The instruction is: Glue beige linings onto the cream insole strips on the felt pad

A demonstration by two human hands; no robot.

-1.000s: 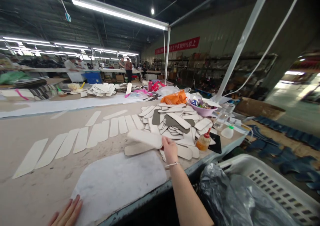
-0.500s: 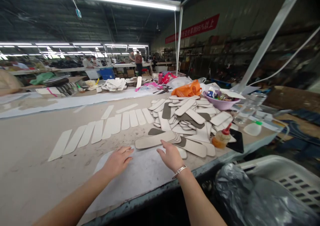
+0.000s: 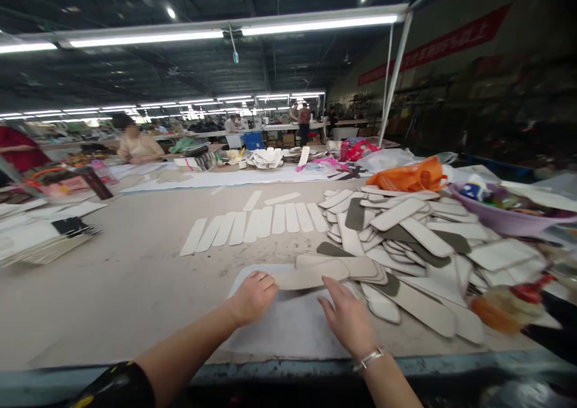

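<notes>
My left hand [image 3: 255, 298] is closed on the left end of a beige flat panel with rounded corners [image 3: 311, 274]. The panel bends slightly over the small stack of matching panels [image 3: 367, 268]. With fingers stretched, my right hand [image 3: 350, 322] is at the panel's near edge; whether it touches cannot be made out. Below both hands lies a white sheet [image 3: 288, 336]. Farther back, several white strips [image 3: 264, 222] lie side by side in a row. A big heap of loose white and grey panels [image 3: 424, 231] spreads to the right.
At the right are a purple basin [image 3: 509, 213] of odds and ends, an orange bag [image 3: 408, 175] and a red-capped bottle [image 3: 505, 306] with amber liquid. A stack of thin sheets [image 3: 49, 249] sits at the left. A seated person [image 3: 137, 143] is across the table.
My left hand has closed on the end of the top panel and drawn it left off the stack. The view has turned left.
</notes>
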